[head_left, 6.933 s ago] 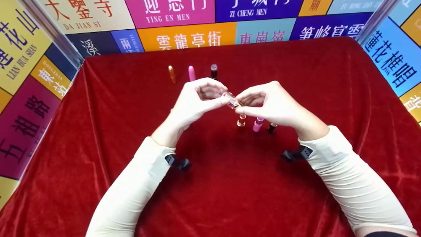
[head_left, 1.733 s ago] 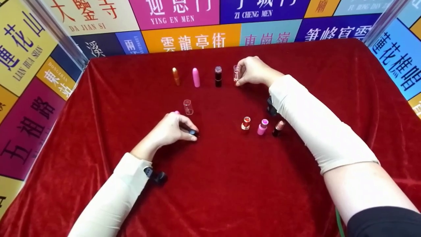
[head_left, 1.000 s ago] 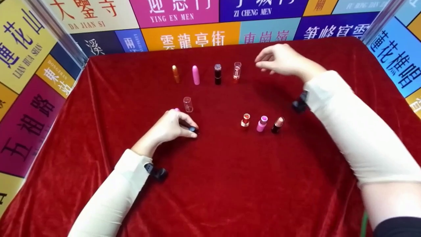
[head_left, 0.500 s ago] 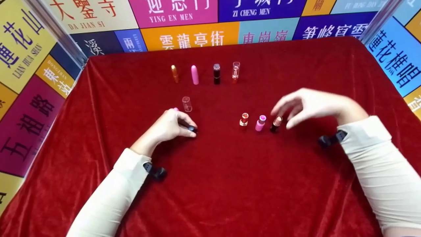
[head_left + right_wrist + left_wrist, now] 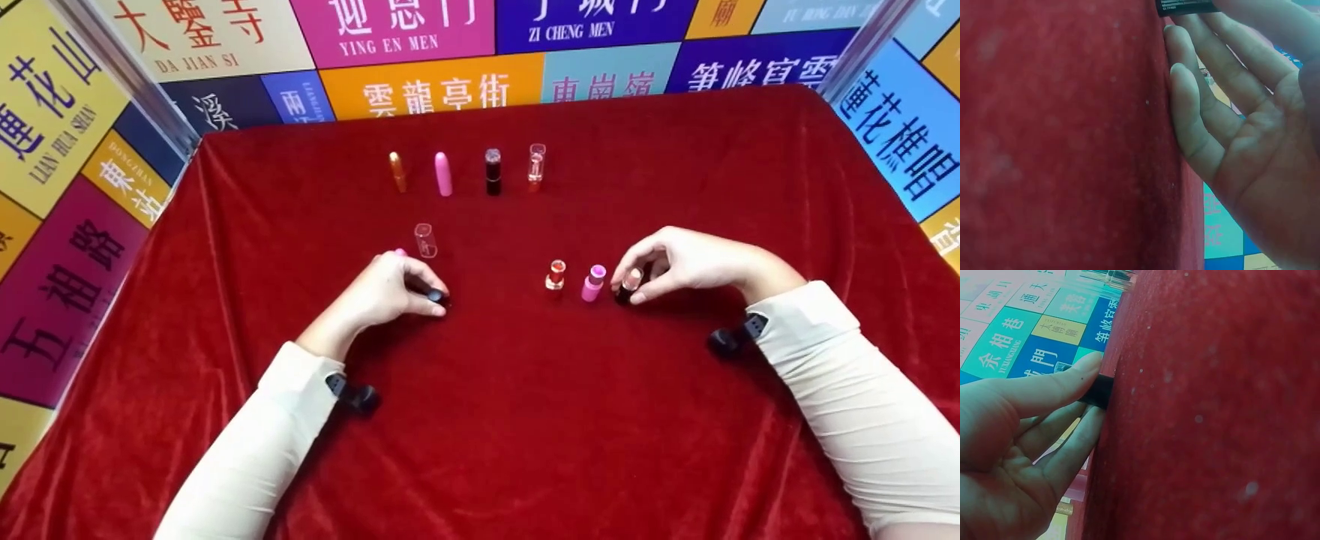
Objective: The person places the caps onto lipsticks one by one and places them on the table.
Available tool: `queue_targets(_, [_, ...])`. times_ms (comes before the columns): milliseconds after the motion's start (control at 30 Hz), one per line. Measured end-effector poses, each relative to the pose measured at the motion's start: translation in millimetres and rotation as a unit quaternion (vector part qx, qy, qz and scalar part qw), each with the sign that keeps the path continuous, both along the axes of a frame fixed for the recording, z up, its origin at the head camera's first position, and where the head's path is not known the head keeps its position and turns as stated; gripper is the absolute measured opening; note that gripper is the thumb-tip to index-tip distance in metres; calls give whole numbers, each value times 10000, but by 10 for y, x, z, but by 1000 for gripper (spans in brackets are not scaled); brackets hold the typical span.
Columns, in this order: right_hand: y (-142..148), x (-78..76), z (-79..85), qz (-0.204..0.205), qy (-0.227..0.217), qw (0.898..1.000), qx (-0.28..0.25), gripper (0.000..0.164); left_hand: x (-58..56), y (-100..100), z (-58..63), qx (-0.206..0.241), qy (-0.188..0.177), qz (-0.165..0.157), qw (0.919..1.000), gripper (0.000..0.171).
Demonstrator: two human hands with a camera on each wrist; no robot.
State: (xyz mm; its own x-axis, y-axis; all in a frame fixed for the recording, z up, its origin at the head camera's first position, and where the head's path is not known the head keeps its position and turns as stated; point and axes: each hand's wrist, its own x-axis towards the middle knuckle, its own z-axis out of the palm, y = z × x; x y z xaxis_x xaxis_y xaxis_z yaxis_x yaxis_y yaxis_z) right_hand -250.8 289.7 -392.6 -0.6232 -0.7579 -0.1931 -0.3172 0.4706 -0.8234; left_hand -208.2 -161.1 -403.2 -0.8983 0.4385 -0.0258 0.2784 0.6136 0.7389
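Note:
My left hand (image 5: 375, 291) pinches a black lipstick cap (image 5: 436, 297) between thumb and fingers at left of centre, low on the cloth. In the left wrist view the black cap (image 5: 1099, 391) has one end right at the cloth. My right hand (image 5: 697, 259) grips an uncapped black lipstick (image 5: 628, 288) with a nude-pink tip, standing on the cloth. Only the lower edge of the black lipstick (image 5: 1188, 7) shows in the right wrist view. Left of it stand an uncapped pink lipstick (image 5: 592, 285) and an uncapped red lipstick (image 5: 555, 276).
Along the back stand a gold lipstick (image 5: 397, 172), a pink lipstick (image 5: 443, 175), a black lipstick (image 5: 493, 174) and a clear-capped lipstick (image 5: 535, 169). A clear cap (image 5: 425, 241) stands beyond my left hand, which mostly hides a pink cap (image 5: 400, 253). Red velvet (image 5: 525, 420) covers the table.
Both hands held the clear-capped lipstick at first. My right hand set it in the back row, let go and came forward to the black lipstick. My left hand moved left to the black cap.

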Motion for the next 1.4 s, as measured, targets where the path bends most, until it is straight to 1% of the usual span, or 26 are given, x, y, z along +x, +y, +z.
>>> queue_targets(233, [15, -9, -28, -26, 124, 9999, 62, 21, -7, 3, 3, -34, -7, -9, 10000, 25])
queue_targets(500, [8, -4, -44, -32, 138, 9999, -34, 19, -17, 6, 7, 7, -52, 27, 10000, 24])
queue_targets(633, [17, 12, -29, -39, 129, 9999, -60, 20, -8, 31, 14, 4, 7, -32, 10000, 23])
queue_targets(700, [18, 18, -26, -47, 110, 9999, -59, 20, 10, 50, 39, 2, 48, -93, 9999, 22])
queue_targets(767, [13, 14, -27, -59, 84, 9999, -36, 19, 30, 69, 101, 19, 90, -139, 9999, 22])
queue_targets(867, [-5, 2, -13, -59, 76, 10000, -20, 19, 10, 117, 274, 49, 264, -239, 9994, 23])
queue_targets(933, [-7, -6, 1, -56, 112, 9999, -22, 19, -41, 176, 429, 145, 453, -257, 9985, 25])
queue_targets(1000, [-1, -8, 15, -51, 166, 9998, -26, 19, -121, 250, 578, 322, 646, -240, 9971, 27])
queue_targets(1100, [8, -14, 17, -46, 221, 9997, -24, 18, -254, 356, 768, 726, 765, -55, 9944, 28])
queue_targets(1167, [6, -18, 8, -57, 201, 9998, -3, 18, -331, 402, 849, 1164, 734, 109, 9904, 26])
queue_targets(1233, [-3, -19, -5, -70, 174, 9998, 17, 19, -393, 433, 899, 1777, 595, 285, 9819, 24])
queue_targets(1300, [-15, -18, -17, -80, 151, 9999, 22, 19, -439, 445, 918, 2421, 541, 393, 9679, 24])
queue_targets(1367, [-29, -17, -27, -70, 147, 9999, 14, 19, -468, 443, 918, 3043, 493, 477, 9501, 24])
queue_targets(1400, [-35, -16, -31, -63, 147, 9999, 7, 18, -478, 438, 915, 3272, 504, 516, 9422, 23])
